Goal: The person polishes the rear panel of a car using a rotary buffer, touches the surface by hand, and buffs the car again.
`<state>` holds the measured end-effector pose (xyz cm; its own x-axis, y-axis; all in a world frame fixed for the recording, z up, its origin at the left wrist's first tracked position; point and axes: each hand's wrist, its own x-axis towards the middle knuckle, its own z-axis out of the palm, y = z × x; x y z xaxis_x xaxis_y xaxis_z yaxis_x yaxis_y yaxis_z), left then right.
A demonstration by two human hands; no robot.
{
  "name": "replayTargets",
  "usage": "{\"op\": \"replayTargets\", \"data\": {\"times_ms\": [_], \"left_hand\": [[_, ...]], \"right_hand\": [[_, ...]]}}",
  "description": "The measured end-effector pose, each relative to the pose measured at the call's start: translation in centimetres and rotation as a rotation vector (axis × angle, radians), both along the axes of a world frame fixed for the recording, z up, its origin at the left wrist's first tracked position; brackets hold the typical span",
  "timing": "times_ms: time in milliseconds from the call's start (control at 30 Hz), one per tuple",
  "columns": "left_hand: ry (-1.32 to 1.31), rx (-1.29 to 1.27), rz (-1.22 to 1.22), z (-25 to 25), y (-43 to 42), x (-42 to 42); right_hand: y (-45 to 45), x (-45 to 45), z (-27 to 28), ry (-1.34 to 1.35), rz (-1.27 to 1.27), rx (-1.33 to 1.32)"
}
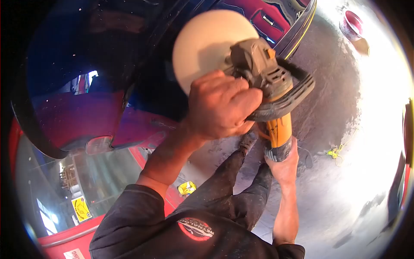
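Observation:
A yellow and black rotary polisher point(279, 131) spans both my hands, with a round cream-coloured pad point(207, 39) on its head. My left hand point(226, 103) is closed around the front loop handle, beside the polisher's head. Lower down, my right hand point(284, 166) wraps the rear end of the body; most of its fingers are hidden behind the tool. Behind the pad is a glossy dark blue car panel point(142, 64). Whether the pad touches the paint, I cannot tell.
A red bucket point(353, 25) stands on the concrete floor point(327, 86) at upper right. A yellow-green item with a cord point(334, 153) lies on the floor. At lower left are a red vehicle point(73, 235) with glass and a yellow item point(187, 187) near my leg.

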<state>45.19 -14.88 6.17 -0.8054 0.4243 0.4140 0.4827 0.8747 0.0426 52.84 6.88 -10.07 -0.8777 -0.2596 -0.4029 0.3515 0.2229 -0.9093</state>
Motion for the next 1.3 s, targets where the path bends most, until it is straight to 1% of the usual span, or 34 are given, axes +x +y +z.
{"op": "replayTargets", "data": {"times_ms": [67, 133, 233, 267, 367, 400, 433, 500, 533, 633, 667, 700, 733, 767, 833, 867, 933, 1000, 1100, 1167, 1233, 1267, 1300], "left_hand": [[-0.066, -0.012, 0.054, -0.8, 0.5, 1.4], [-0.123, -0.002, 0.096, -1.3, 0.7, 2.2], [-0.123, -0.046, 0.075, -0.4, 0.8, 0.6], [-0.105, -0.081, 0.056, -0.1, 1.0, -0.9], [0.036, 0.027, -0.063, -1.0, 1.6, -7.7], [0.036, 0.028, -0.062, -1.3, 1.7, -9.8], [0.032, 0.029, -0.062, -1.6, 1.9, -11.7], [0.042, 0.065, -0.070, -2.3, 2.4, -15.0], [0.026, 0.024, -0.040, -2.5, 2.6, -15.9], [0.050, 0.029, -0.046, -2.8, 2.1, -14.9], [0.036, 0.001, -0.044, -2.9, 2.0, -13.5], [0.043, 0.050, -0.094, -2.5, 1.9, -11.8], [0.009, 0.004, -0.066, -2.1, 1.9, -9.9], [-0.024, -0.041, -0.036, -1.8, 2.0, -8.6], [-0.082, -0.021, -0.036, -1.6, 2.2, -7.7], [-0.108, -0.010, -0.033, -1.5, 2.1, -7.5], [-0.052, 0.014, -0.043, -1.3, 2.3, -9.5], [0.003, 0.046, -0.053, -2.1, 1.8, -12.7], [0.148, 0.044, -0.059, -0.9, 2.2, -17.0], [0.182, 0.092, -0.091, -0.2, 2.1, -18.8], [0.167, 0.088, -0.070, -0.1, 1.9, -18.4], [0.152, 0.086, -0.059, -0.1, 1.9, -17.4], [0.137, 0.090, -0.040, -0.3, 1.8, -15.9]], "right_hand": [[1.1, 1.0, -1.1, -0.050, 0.038, -0.003], [1.5, 1.2, -0.7, -0.101, 0.058, 0.041], [1.4, -0.1, 0.4, -0.114, 0.047, 0.049], [1.4, -0.9, 0.7, -0.111, 0.038, 0.047], [1.2, -5.1, -0.8, 0.020, -0.017, 0.025], [1.1, -6.6, -1.3, 0.075, -0.069, -0.012], [1.0, -8.5, 0.1, 0.001, -0.088, 0.010], [1.0, -11.0, -0.7, 0.039, -0.097, 0.005], [1.1, -11.3, -0.9, 0.038, -0.107, 0.014], [0.7, -11.1, -1.4, 0.049, -0.100, 0.020], [0.9, -9.9, -1.9, 0.068, -0.085, 0.016], [1.2, -8.8, -2.1, 0.088, -0.073, 0.012], [1.2, -7.6, -1.8, 0.090, -0.062, 0.024], [1.4, -6.7, -1.4, 0.036, -0.024, 0.048], [1.5, -5.6, -1.1, -0.022, 0.004, 0.042], [1.5, -5.7, -1.1, -0.005, 0.001, 0.025], [1.6, -6.9, -1.0, 0.032, -0.009, -0.008], [1.5, -9.5, -0.2, 0.088, -0.044, 0.030], [1.2, -14.0, 0.3, 0.154, -0.088, 0.005], [0.8, -15.2, 0.5, 0.122, -0.114, -0.011], [0.6, -15.8, 0.6, 0.124, -0.124, -0.013], [0.8, -15.2, 0.6, 0.222, -0.098, 0.017], [1.0, -13.9, 0.4, 0.226, -0.079, 0.037]]}}
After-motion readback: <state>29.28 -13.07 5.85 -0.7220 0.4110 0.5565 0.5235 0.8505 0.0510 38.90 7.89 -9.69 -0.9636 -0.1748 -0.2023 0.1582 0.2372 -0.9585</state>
